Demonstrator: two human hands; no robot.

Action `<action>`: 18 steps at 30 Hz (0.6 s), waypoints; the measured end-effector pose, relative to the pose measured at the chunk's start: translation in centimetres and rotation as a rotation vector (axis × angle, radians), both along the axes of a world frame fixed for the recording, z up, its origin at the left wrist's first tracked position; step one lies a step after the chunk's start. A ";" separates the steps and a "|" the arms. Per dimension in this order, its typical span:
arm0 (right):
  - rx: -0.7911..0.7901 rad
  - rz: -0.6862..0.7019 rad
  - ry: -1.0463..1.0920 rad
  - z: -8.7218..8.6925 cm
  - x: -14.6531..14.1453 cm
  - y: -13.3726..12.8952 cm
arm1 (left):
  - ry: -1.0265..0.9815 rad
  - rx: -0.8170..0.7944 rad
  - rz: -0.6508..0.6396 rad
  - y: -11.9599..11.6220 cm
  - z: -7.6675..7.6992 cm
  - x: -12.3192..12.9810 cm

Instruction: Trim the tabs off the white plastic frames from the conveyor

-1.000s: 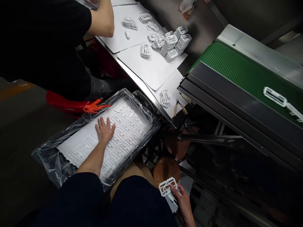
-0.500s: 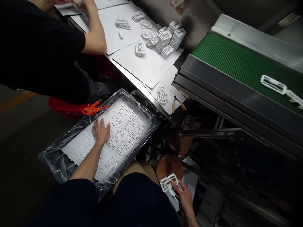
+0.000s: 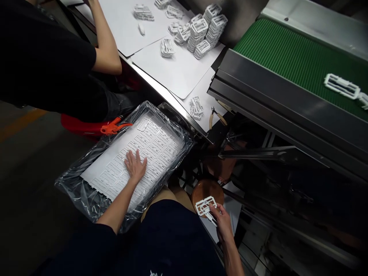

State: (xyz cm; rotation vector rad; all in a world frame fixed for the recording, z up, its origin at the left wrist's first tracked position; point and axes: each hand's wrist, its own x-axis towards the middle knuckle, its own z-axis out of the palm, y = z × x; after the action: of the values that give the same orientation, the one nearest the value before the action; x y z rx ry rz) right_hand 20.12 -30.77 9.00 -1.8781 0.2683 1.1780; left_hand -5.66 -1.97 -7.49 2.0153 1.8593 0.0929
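My left hand [image 3: 136,166] lies with fingers spread on a white sheet [image 3: 100,164] covered by rows of thin, flat white frames. The sheet sits in a box or tray lined with clear plastic film [image 3: 75,191]. Down at the right, my right hand [image 3: 222,218] pinches white plastic frame parts [image 3: 206,207] between thumb and fingers, above a round wooden stool [image 3: 201,188]. A longer white piece hangs down below the frame in that hand. An orange-handled tool [image 3: 112,126] rests at the far left edge of the plastic lining.
A worktable [image 3: 169,73] covered with white paper bears several stacks of white frames [image 3: 198,34] and pliers with tan handles [image 3: 216,118]. At right runs a green conveyor belt [image 3: 284,57] carrying a white frame [image 3: 342,86]. A co-worker's arm [image 3: 106,50] is at upper left.
My left hand has slid right across the sheet, fingers still spread. The right hand still holds the frame parts. The frame on the belt has shifted rightward, and the view has tilted slightly.
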 end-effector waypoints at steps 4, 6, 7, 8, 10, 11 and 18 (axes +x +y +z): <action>0.013 0.000 0.001 0.5 0.3 0.7 | -0.047 -0.101 -0.081 -2.9 -0.5 1.4; 0.027 -0.011 0.002 0.8 0.6 1.2 | -0.081 -0.126 -0.057 -2.9 -0.1 1.5; 0.038 -0.016 0.003 1.1 0.8 1.6 | -0.105 -0.136 -0.042 -2.7 0.4 1.6; 0.051 -0.020 0.003 1.3 1.1 1.9 | -0.133 -0.143 -0.024 -2.5 1.1 1.7; 0.086 -0.021 0.003 1.8 1.6 2.8 | -0.200 -0.152 0.016 -2.3 3.2 2.6; 0.109 -0.022 0.003 2.2 1.9 3.3 | -0.242 -0.159 0.034 -2.3 4.5 3.4; 0.339 0.004 0.002 5.1 5.1 6.6 | -0.748 -0.625 -0.224 -4.9 15.9 15.7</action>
State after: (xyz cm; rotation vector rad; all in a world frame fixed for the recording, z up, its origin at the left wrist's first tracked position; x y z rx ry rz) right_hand 25.25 -24.22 14.12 -1.5810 0.0603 1.1484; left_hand 10.03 -6.91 8.39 1.4467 1.0185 0.1532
